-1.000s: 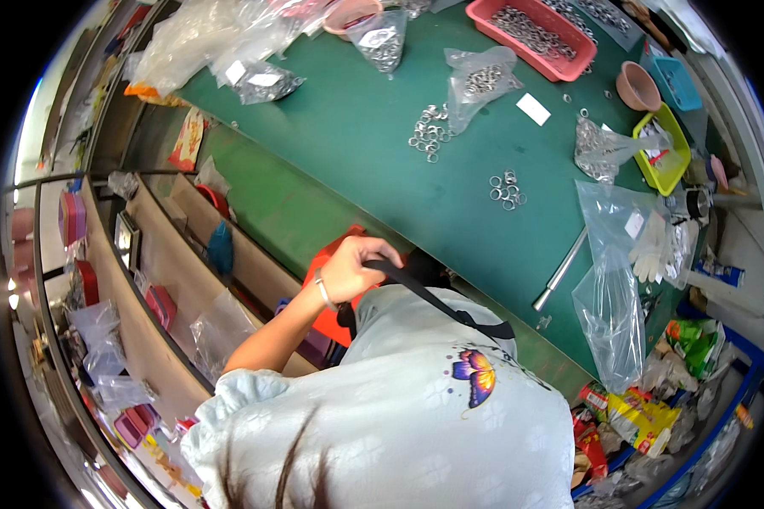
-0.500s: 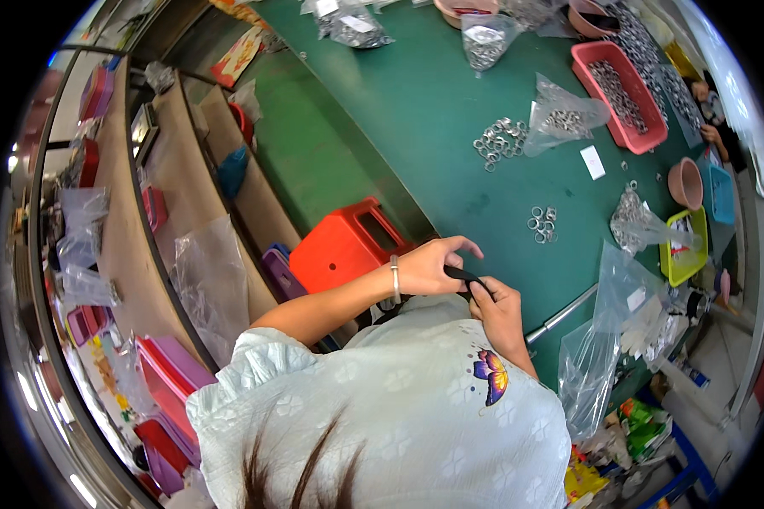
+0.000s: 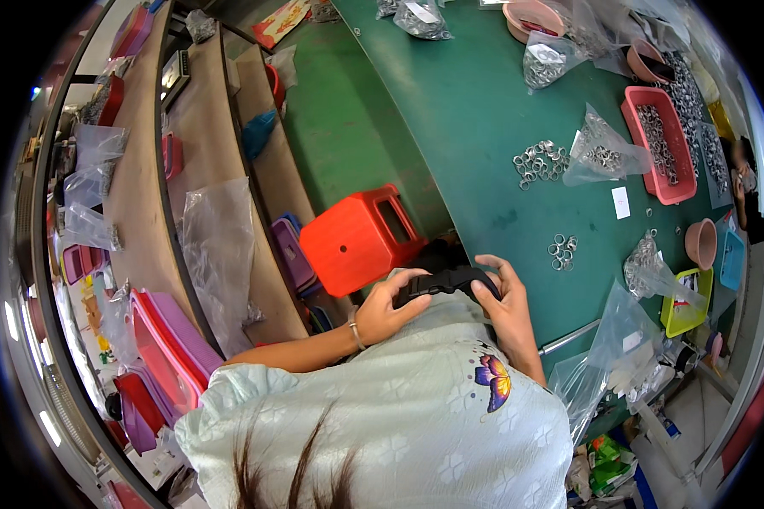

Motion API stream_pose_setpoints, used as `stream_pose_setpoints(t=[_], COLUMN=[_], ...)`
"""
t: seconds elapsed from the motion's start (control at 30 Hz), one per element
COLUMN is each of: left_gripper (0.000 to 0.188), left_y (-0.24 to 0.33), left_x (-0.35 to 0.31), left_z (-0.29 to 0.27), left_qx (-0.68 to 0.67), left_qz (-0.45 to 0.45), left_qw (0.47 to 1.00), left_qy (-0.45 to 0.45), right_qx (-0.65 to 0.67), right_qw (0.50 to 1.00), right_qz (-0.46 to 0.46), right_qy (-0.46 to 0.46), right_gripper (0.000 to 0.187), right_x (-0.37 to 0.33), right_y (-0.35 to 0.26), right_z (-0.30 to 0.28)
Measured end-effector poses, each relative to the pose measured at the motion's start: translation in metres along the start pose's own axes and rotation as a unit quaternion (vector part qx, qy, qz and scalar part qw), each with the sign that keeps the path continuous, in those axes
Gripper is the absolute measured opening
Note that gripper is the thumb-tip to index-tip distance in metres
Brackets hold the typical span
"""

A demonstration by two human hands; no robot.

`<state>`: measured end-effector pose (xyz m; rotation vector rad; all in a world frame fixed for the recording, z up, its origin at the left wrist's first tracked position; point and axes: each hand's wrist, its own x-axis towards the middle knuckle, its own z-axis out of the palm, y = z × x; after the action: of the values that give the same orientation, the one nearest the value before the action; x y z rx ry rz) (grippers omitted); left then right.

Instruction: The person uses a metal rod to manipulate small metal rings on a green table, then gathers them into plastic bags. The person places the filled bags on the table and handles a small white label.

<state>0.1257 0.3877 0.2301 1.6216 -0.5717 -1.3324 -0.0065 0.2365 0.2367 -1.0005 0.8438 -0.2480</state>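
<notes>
Left hand (image 3: 385,313), right hand (image 3: 509,310) grip black buckle strap (image 3: 441,284) between them; weak pinch could drop it below hands.

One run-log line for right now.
left hand: holds black strap | right hand: holds same strap | metal rings: loose on green table | red stool: left of table

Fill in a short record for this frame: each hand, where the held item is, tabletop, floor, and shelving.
Left grip: holding a black strap
Right grip: on the same strap, farther right
Strap position: in front of the waist
Green tabletop: two loose piles of metal rings, bagged rings, pink-red tray of rings
Floor: red stool, left of the table
Shelving: wooden shelves at far left
</notes>
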Motion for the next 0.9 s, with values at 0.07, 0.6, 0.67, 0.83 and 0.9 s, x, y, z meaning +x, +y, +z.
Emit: stream_pose_setpoints(t=[0.07, 0.6, 0.67, 0.83, 0.9], left_gripper=[0.034, 0.034, 0.035, 0.036, 0.035], left_y=[0.000, -0.002, -0.002, 0.000, 0.000], left_x=[0.003, 0.015, 0.016, 0.020, 0.020], left_z=[0.002, 0.000, 0.000, -0.001, -0.001], left_qx=[-0.004, 0.033, 0.062, 0.201, 0.185], left_qz=[0.013, 0.030, 0.042, 0.181, 0.162], left_qw=[1.000, 0.998, 0.996, 0.960, 0.967], left_qy=[0.007, 0.034, 0.038, 0.067, 0.060], right_qx=[-0.029, -0.055, -0.040, -0.021, -0.015], right_qw=[0.998, 0.997, 0.997, 0.999, 0.999], right_qz=[-0.018, 0.028, 0.046, 0.021, 0.024], right_qy=[-0.047, -0.045, -0.039, -0.039, -0.039], right_gripper=[0.025, 0.018, 0.018, 0.018, 0.018], right_x=[0.003, 0.014, 0.015, 0.015, 0.017], right_y=[-0.003, -0.001, 0.003, 0.005, 0.006], right_z=[0.001, 0.009, 0.006, 0.009, 0.009])
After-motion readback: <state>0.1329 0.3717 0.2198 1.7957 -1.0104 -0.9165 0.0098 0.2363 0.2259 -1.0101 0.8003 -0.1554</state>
